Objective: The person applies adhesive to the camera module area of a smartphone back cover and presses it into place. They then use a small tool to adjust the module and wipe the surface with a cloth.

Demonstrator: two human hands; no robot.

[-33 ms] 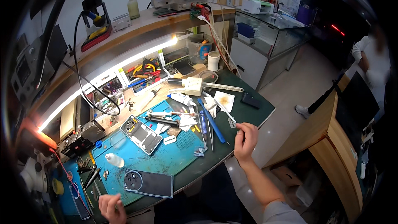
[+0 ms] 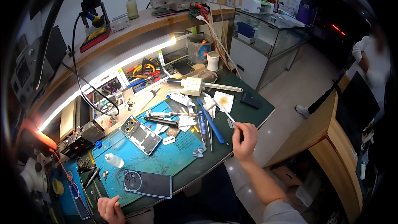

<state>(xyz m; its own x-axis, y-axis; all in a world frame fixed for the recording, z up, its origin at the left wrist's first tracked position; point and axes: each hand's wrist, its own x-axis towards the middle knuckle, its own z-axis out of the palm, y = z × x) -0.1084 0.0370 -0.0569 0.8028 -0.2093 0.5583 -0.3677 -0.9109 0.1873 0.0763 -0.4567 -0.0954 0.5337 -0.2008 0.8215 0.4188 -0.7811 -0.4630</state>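
Observation:
My right hand (image 2: 244,141) is closed at the mat's right edge, its fingertips pinching the near end of a slim white stick-like tool (image 2: 224,111). Beside those fingertips lies a small grey ridged piece (image 2: 230,122). My left hand (image 2: 110,210) rests low at the bench's front edge, fingers curled in, with nothing visible in them. Nearest to it is a phone back cover (image 2: 151,186) with a round camera ring. Further in, an opened phone (image 2: 141,135) with its inner parts bare lies on the blue work mat (image 2: 166,164).
A white dropper bottle (image 2: 114,160) stands on the blue mat. Blue pry tool (image 2: 211,122), screwdriver (image 2: 202,124), soldering iron (image 2: 172,114) and a razor blade (image 2: 169,140) crowd the middle. A lit tube lamp (image 2: 112,78) crosses the back. A person (image 2: 371,58) is at far right.

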